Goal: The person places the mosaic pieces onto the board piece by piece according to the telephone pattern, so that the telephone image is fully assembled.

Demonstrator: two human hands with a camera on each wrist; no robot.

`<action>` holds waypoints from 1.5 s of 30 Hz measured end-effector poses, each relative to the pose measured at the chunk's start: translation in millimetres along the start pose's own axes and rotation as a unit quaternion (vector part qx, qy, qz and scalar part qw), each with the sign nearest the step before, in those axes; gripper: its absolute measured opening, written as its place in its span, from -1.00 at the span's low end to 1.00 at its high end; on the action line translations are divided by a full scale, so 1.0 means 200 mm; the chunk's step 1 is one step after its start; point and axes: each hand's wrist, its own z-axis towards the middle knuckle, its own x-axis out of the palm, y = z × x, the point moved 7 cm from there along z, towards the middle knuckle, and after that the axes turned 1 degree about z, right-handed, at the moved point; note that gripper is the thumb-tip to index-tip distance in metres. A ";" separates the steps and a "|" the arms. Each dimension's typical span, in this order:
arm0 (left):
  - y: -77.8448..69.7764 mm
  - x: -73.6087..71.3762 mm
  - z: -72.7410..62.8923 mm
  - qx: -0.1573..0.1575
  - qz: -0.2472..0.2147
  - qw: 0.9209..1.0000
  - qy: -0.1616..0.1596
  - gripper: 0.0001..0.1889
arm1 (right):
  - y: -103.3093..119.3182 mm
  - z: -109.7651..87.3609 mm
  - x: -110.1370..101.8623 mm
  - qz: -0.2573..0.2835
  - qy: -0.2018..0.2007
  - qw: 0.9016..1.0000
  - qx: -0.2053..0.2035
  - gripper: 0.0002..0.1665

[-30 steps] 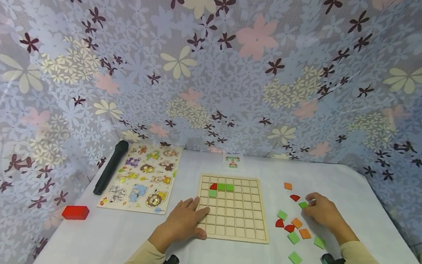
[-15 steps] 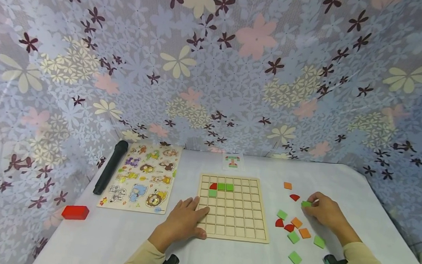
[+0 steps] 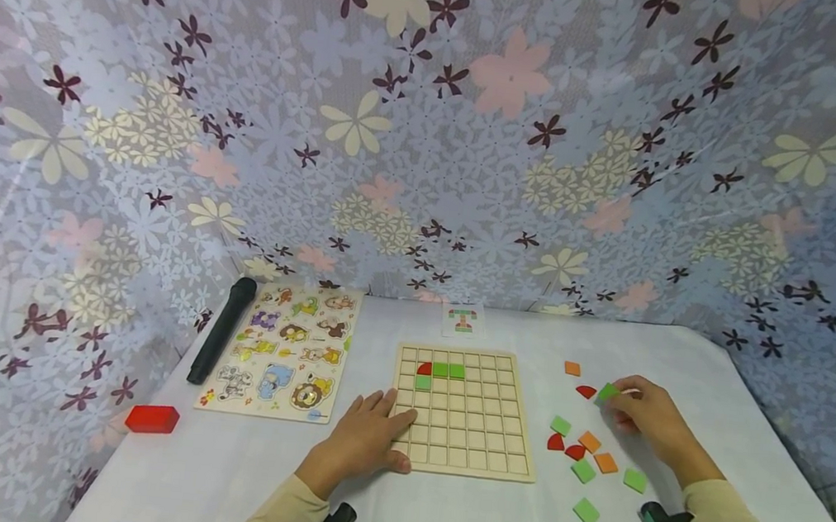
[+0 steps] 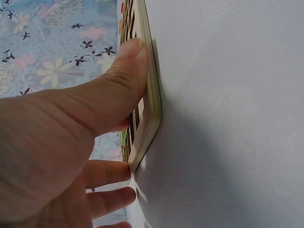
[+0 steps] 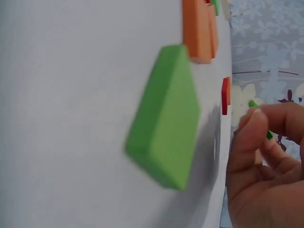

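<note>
My right hand pinches a green square tile between thumb and fingers, at the right of the table; the right wrist view shows only slivers of that tile behind the fingertips. My left hand rests with spread fingers on the left front part of a wooden grid board. In the left wrist view its thumb lies on the rim of the board. A red quarter-round tile and several green tiles sit in cells at the board's upper left.
Loose green, orange and red tiles lie right of the board. Behind it is a pattern card. An animal puzzle board, a black tube-like object and a red block are on the left.
My right hand has picked up the green tile, drawn slightly right, and now holds it tilted up. The left hand has stayed in place on the board.
</note>
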 end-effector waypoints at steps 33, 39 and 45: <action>-0.01 0.04 0.03 -0.001 0.016 1.000 0.005 -0.13 | 0.55 0.20 0.70 0.185 0.134 0.973 -0.041 -0.38; 0.00 0.03 0.02 -0.001 0.019 1.000 0.007 -0.13 | 0.58 0.22 0.83 0.038 0.144 0.985 -0.082 -0.56; 0.02 0.03 0.02 -0.005 0.011 1.000 0.004 -0.13 | 0.63 0.22 0.86 -0.066 0.109 0.987 -0.099 -0.70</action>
